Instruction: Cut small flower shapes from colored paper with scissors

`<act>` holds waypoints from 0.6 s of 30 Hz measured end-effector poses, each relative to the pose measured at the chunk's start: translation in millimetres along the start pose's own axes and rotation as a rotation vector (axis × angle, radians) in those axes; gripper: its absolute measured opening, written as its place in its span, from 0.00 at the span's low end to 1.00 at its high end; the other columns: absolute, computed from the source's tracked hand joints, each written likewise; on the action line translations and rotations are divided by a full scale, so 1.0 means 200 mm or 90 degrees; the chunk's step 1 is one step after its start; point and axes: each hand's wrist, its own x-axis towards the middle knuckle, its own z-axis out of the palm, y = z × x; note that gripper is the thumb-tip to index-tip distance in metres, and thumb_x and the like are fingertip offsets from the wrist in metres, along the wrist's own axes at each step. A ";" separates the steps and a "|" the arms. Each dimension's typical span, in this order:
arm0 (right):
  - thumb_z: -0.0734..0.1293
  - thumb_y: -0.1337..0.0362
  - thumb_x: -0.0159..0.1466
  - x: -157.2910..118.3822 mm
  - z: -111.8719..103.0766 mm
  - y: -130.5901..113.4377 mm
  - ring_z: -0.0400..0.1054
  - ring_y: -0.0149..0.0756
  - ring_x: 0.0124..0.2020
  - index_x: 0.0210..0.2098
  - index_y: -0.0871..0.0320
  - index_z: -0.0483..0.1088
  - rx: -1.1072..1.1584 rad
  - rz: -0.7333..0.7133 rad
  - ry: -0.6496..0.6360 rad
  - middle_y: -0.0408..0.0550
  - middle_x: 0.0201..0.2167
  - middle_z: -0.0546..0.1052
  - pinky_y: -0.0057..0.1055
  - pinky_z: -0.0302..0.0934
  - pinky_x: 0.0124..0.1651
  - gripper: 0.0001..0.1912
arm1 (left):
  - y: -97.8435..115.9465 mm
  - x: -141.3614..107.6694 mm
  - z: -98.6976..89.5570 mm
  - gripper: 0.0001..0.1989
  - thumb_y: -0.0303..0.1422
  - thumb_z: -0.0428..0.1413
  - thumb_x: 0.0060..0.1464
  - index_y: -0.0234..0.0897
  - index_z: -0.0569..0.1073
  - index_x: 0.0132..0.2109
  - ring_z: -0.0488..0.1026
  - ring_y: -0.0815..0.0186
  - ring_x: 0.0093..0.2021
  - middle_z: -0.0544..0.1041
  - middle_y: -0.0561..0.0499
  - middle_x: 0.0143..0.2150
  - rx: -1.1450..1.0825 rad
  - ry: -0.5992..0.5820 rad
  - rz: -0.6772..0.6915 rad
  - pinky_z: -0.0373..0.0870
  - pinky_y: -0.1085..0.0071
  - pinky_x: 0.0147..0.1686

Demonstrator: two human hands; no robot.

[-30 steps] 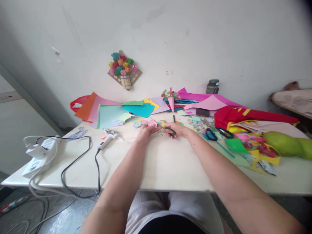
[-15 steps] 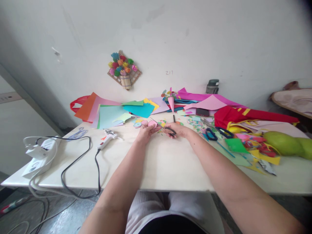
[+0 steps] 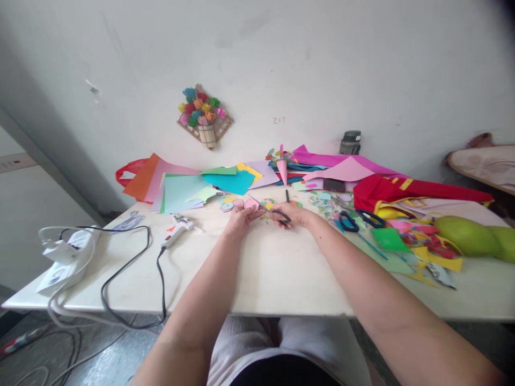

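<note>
A small piece of pink paper [image 3: 251,204] is pinched in the fingers of my left hand [image 3: 240,219] above the middle of the table. My right hand [image 3: 295,215] grips a pair of scissors [image 3: 282,216] by the dark handles, the blades pointing left toward the pink paper. Whether the blades touch the paper is too small to tell. Around both hands lie small coloured paper cut-outs [image 3: 227,205]. Just behind my right hand a dark pen-like stick [image 3: 287,195] shows.
Coloured paper sheets [image 3: 183,193] lie at the back left. A glue gun [image 3: 177,231] with its black cord and a power strip [image 3: 66,262] are at left. To the right are blue-handled scissors [image 3: 349,221], paper scraps [image 3: 426,238], red fabric [image 3: 386,193] and green fruit-like objects [image 3: 462,236].
</note>
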 end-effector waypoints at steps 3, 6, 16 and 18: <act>0.66 0.55 0.55 0.01 0.00 0.00 0.59 0.24 0.11 0.25 0.59 0.62 0.010 0.009 0.003 0.38 0.13 0.68 0.20 0.46 0.08 0.14 | 0.00 0.00 0.00 0.07 0.29 0.62 0.40 0.31 0.72 0.28 0.78 0.58 0.34 0.78 0.47 0.29 -0.003 -0.002 0.003 0.69 0.59 0.49; 0.66 0.55 0.56 0.01 0.00 0.00 0.59 0.23 0.10 0.25 0.59 0.63 0.010 0.008 0.002 0.38 0.13 0.67 0.20 0.46 0.08 0.14 | 0.00 0.00 0.00 0.07 0.28 0.62 0.40 0.31 0.72 0.29 0.78 0.58 0.33 0.78 0.47 0.29 -0.007 0.002 0.002 0.69 0.59 0.49; 0.67 0.54 0.56 0.03 0.00 0.02 0.59 0.23 0.09 0.24 0.59 0.62 0.032 0.005 0.008 0.38 0.12 0.67 0.18 0.46 0.07 0.15 | 0.00 0.01 0.00 0.08 0.28 0.62 0.39 0.30 0.72 0.30 0.78 0.59 0.33 0.78 0.46 0.30 -0.014 -0.002 0.002 0.69 0.61 0.47; 0.66 0.54 0.57 0.04 0.00 0.03 0.59 0.23 0.09 0.23 0.59 0.62 0.033 0.006 0.013 0.38 0.11 0.67 0.18 0.46 0.07 0.16 | 0.00 0.01 -0.01 0.09 0.28 0.62 0.39 0.30 0.72 0.30 0.78 0.59 0.33 0.78 0.47 0.30 -0.017 -0.004 0.006 0.70 0.61 0.47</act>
